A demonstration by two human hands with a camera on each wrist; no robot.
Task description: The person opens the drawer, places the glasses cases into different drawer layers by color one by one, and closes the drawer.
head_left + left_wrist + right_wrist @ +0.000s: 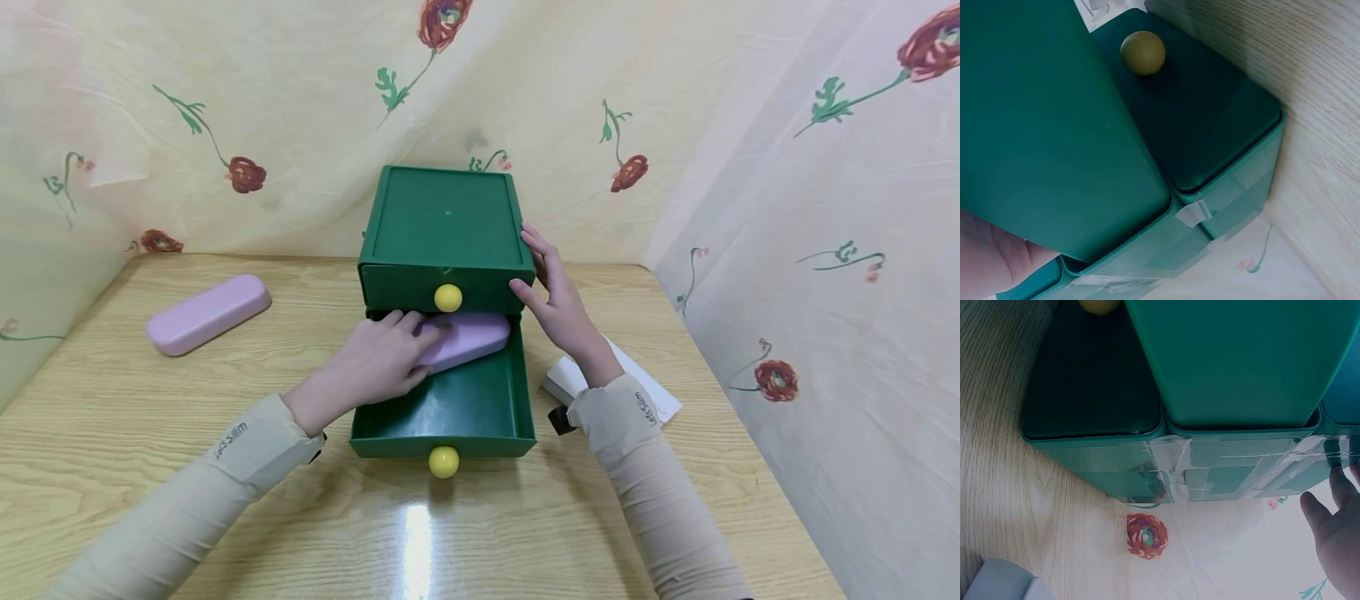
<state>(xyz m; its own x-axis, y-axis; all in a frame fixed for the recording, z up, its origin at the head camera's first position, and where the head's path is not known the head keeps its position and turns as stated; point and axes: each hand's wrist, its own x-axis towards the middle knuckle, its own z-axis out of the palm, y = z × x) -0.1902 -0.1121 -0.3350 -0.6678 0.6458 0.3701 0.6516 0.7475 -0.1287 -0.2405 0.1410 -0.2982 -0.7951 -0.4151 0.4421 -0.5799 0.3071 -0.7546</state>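
We see the left hand (378,354) gripping the left end of a lilac case (476,337), its thumb along the near side and a finger over the top. The case lies slanted in the far part of a pulled-out drawer (457,408), its right end by the drawer's right wall. We find the right hand (558,304) apart from it, fingers spread against the right side of the green cabinet (450,217), thumb at its near right corner. Above, the top drawer is closed; the left wrist view shows us a closed bottom drawer (1210,112) too. Each drawer bears a round knob. To the left, a second lilac case (210,312) lies on the wooden table (360,542). To the right, partly behind the right wrist, we see a white object (652,379). Flowered cloth (300,125) hangs at the far side.
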